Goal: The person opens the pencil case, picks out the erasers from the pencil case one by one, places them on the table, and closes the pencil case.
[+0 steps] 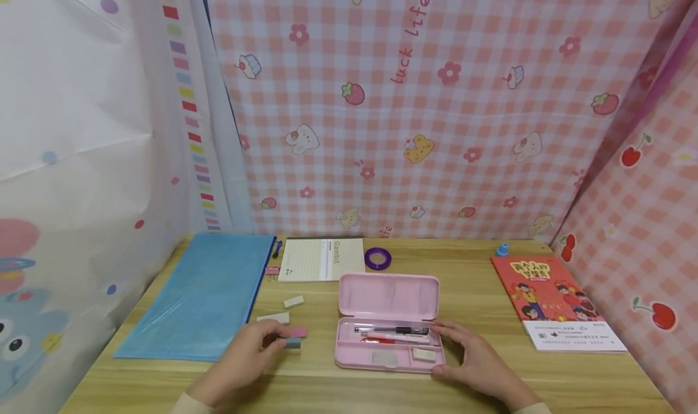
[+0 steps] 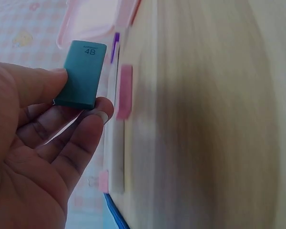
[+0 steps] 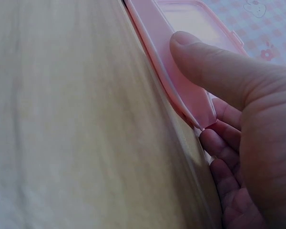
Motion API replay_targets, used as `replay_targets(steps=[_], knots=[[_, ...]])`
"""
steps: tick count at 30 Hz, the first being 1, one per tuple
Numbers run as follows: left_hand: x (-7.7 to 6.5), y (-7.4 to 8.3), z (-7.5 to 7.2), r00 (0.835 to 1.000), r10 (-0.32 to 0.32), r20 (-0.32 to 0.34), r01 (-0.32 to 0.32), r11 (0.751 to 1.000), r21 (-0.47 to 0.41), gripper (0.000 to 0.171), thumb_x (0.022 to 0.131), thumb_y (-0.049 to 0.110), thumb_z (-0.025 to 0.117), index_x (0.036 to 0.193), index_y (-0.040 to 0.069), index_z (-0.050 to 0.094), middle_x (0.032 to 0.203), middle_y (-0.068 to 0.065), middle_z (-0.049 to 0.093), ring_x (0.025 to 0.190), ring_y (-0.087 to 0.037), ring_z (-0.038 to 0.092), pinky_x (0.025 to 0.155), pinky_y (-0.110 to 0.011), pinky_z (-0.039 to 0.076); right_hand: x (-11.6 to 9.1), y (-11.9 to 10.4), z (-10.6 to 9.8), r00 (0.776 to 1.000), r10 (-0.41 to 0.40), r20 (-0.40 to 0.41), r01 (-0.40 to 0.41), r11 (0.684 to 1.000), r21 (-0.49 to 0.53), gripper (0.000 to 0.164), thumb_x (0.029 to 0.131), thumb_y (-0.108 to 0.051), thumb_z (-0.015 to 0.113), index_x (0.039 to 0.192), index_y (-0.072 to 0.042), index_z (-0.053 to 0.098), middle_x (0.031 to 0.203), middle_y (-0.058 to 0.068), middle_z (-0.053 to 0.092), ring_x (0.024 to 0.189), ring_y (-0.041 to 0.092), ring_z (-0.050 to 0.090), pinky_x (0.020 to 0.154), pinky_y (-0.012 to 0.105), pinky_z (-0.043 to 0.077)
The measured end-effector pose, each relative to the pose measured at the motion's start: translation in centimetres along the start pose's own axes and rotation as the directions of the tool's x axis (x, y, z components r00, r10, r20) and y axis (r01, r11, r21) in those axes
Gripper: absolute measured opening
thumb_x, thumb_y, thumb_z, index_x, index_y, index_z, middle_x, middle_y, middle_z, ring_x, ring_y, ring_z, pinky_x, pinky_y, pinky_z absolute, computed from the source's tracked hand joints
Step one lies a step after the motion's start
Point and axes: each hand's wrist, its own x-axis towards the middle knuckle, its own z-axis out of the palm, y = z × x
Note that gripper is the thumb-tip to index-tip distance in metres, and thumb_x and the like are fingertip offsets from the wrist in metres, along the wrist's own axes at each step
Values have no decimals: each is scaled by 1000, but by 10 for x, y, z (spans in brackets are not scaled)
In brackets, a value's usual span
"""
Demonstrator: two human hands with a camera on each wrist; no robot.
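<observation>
A teal block eraser marked 4B (image 2: 82,71) is pinched between the thumb and fingers of my left hand (image 1: 242,352). In the head view it is held to the left of an opened pink pencil case (image 1: 362,293), close to a pink eraser (image 1: 296,331) on the table. My right hand (image 1: 475,359) grips the case's right end, with the thumb at its front corner and the fingers (image 3: 219,145) behind the end wall. Inside the case lie a black pen (image 1: 389,330), red and white pens, a translucent eraser (image 1: 385,358) and a white eraser (image 1: 423,355).
Two white erasers (image 1: 294,301) lie left of the case. Behind are a notepad (image 1: 308,259), a purple tape roll (image 1: 378,258) and a pink clip (image 1: 272,271). A blue folder (image 1: 191,299) is at left; a red book (image 1: 545,293) and small blue object (image 1: 503,250) are at right.
</observation>
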Motion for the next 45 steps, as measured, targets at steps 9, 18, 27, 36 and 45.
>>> replay_targets(steps=[9,18,27,36,45], knots=[[-6,-17,-10,999,-47,21,46,998,33,11,89,12,68,93,22,68,91,9,65,80,-3,58,67,-24,50,0,-2,0,1000,-5,-10,5,1000,-16,74,69,-59,77,130,-22,60,135,-9,53,126,21,47,101,47,39],[-7,-20,-10,1000,-6,15,5,999,41,11,87,9,70,90,20,68,89,11,63,78,-2,56,67,-24,49,1,-4,-1,999,-29,-21,28,999,-32,72,71,-57,77,130,-21,60,134,-7,54,125,24,49,100,47,40],[-5,-19,-15,995,-26,94,23,999,31,15,81,8,76,89,20,70,90,10,64,81,-5,59,69,-24,51,1,-6,-2,1000,-26,-17,26,999,-22,71,71,-56,77,131,-21,59,134,-6,53,125,25,48,101,44,40],[-3,-23,-16,990,-19,136,4,994,110,20,77,10,79,93,20,73,93,12,66,87,-8,61,73,-28,51,1,-5,-1,1000,-24,-14,24,999,-21,72,71,-55,78,130,-20,60,134,-6,54,125,25,48,100,46,40],[-1,-26,-15,989,-5,146,-14,991,131,24,73,10,82,94,19,74,93,14,65,91,-10,61,80,-34,51,1,-2,0,1000,18,3,-18,1000,-12,74,68,-60,77,130,-23,60,135,-11,52,127,20,46,102,48,38]])
